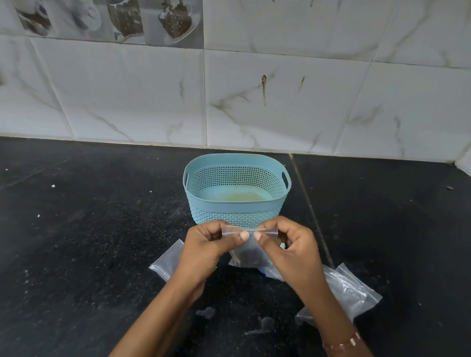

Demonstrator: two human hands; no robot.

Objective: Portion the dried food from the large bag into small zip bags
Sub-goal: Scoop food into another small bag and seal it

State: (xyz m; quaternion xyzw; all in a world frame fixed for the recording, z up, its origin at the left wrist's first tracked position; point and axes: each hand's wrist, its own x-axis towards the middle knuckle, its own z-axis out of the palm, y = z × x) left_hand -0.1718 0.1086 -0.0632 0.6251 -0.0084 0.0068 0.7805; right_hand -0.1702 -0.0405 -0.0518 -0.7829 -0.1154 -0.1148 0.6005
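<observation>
Both hands — left hand, right hand — pinch the small zip bag by its top strip; limp, light, slippery film.

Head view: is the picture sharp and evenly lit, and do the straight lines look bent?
Head view: mostly sharp, with soft, even light and no hard shadows; faint glare on the small clear zip bag pinched by left hand and right hand; wide-angle distortion bends the tile joints and the black stone counter edge; the pale blue perforated plastic basket is clear.
</observation>
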